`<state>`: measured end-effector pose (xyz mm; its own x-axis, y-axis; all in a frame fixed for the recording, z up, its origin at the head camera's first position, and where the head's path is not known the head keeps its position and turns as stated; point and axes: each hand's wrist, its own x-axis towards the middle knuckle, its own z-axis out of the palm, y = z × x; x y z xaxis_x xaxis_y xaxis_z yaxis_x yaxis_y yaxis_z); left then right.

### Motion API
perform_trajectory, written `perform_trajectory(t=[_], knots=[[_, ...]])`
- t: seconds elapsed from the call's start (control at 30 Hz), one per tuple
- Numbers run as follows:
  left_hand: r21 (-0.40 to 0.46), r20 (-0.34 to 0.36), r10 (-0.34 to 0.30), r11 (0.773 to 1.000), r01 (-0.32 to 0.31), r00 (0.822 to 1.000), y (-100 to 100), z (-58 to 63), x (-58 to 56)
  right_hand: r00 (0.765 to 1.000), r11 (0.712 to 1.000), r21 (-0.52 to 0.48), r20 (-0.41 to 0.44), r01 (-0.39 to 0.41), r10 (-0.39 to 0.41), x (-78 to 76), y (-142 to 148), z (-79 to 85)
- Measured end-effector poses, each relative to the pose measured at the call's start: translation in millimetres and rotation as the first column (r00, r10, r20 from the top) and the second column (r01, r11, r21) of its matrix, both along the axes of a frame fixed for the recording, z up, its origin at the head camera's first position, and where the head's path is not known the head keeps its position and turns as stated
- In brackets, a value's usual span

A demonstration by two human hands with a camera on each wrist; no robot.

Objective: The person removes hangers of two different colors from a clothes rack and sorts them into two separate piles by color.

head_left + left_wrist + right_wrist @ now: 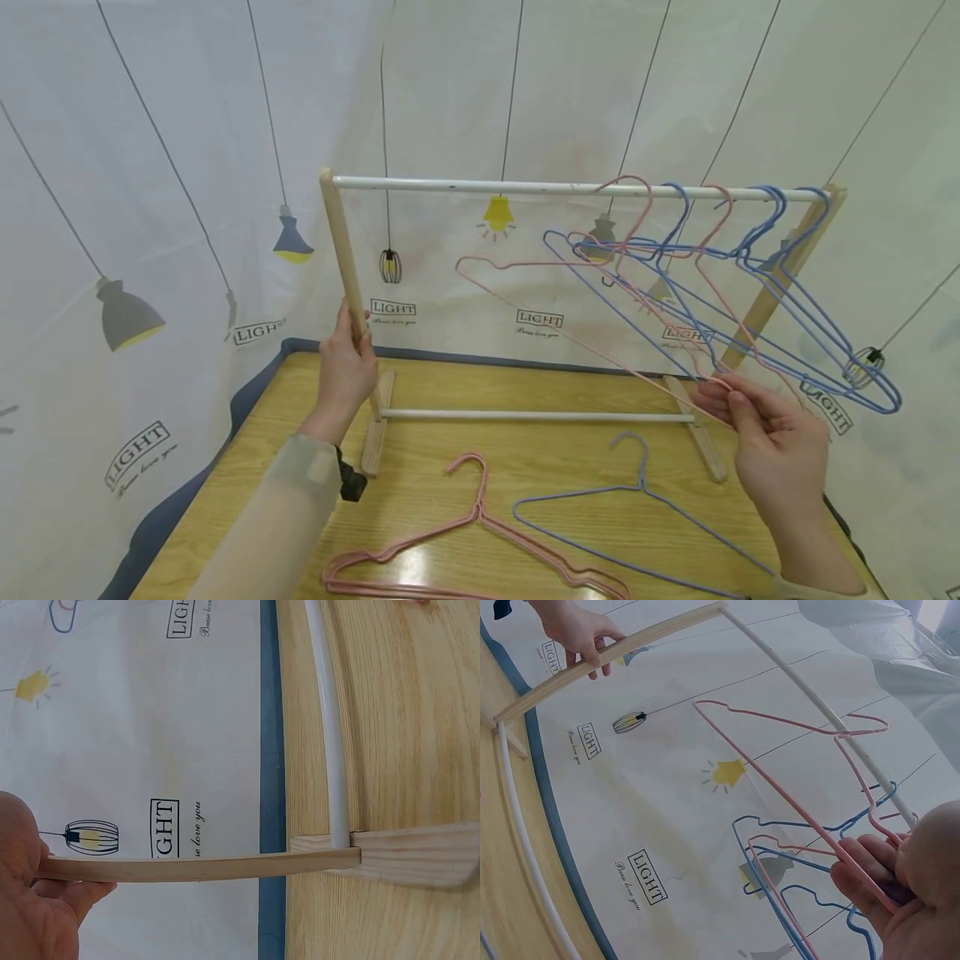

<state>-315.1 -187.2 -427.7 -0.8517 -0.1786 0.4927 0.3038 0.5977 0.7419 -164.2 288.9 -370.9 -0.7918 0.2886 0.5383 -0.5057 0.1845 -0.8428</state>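
Note:
My left hand [348, 371] grips the left wooden post [341, 242] of a small garment rack, thumb in front and fingers behind. In the left wrist view, part of this hand wraps the post's end at the left edge. My right hand [783, 450] holds a pink wire hanger [780, 793] by its near lower corner, between thumb and fingers. That hanger's hook [650, 200] sits over the rack's white top rail [450, 185]. Beside it on the rail hang several blue hangers [776, 200] and another pink hanger [729, 208], crowded toward the right post.
Pink hangers [478, 507] lie stacked on the wooden table [285, 467] in front of the rack, with a blue hanger [642, 477] to their right. A white lower bar [525, 415] joins the rack's feet. Behind stands a white curtain printed with lamps [450, 83].

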Motion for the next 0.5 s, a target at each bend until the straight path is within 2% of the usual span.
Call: perform_trajectory(t=[0.17,0.3,0.5], knots=[[-0.002,-0.006,-0.001,1.0,0.001,1.0,1,-0.7,-0.1,0.997,0.998,0.026,0.039,-0.063,0.062,14.0,3,-9.5],[0.002,-0.007,-0.005,1.0,0.005,1.0,1,-0.2,0.6,0.988,0.993,0.058,0.121,-0.106,0.098,23.2,4,-20.7],[0.013,-0.01,-0.005,1.0,0.006,1.0,1,0.0,0.0,0.972,0.98,0.105,0.182,-0.171,0.15,28.2,-1,-41.7]])
